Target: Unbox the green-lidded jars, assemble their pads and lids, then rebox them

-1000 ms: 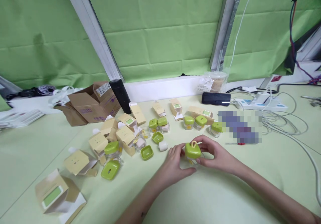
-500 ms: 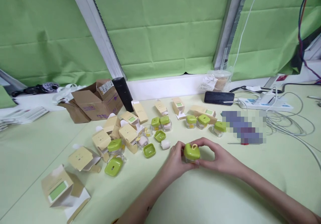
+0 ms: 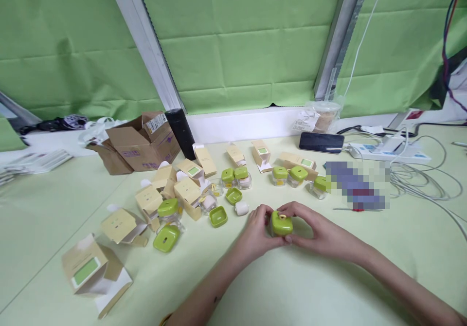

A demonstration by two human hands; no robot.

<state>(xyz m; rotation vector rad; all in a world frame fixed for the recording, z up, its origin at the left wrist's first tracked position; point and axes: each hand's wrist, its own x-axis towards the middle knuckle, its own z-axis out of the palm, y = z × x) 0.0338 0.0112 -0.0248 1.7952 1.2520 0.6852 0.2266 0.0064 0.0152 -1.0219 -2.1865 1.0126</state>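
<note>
A: State of your hands, then the piece?
B: Your left hand (image 3: 257, 232) is curled round the left side of the held jar (image 3: 282, 226); your right hand (image 3: 314, 227) pinches it from the right, fingers at the far side, thumb at the near one. Your thumb tips come together on its near side. The lid is green, faces up and carries a yellow loop (image 3: 282, 216). Whether its base touches the worktop (image 3: 292, 287), I cannot tell.

A: Closest to the held jar?
B: Left of it, just past your left hand: a white cylinder (image 3: 241, 208). Further left, two green lids (image 3: 218, 217) lie hollow side up, and a clear jar (image 3: 207, 203) holds another white piece.

A: Beyond the held jar?
B: Three lidded jars (image 3: 279, 175), the third off to its right. Behind these, an opened small carton (image 3: 297, 162) lies on its side, with a phone (image 3: 321, 142) farther off to the right.

A: Outermost?
B: Well left of the held jar: more lidded jars (image 3: 167, 238), opened yellowish boxes (image 3: 118, 226), then a brown cardboard box (image 3: 146, 146) beside a black cylinder (image 3: 180, 134). Well right: a power strip (image 3: 414, 155) and loose white cables (image 3: 412, 190). You have one patch, right of the held jar, pixelated; its contents are unreadable.
</note>
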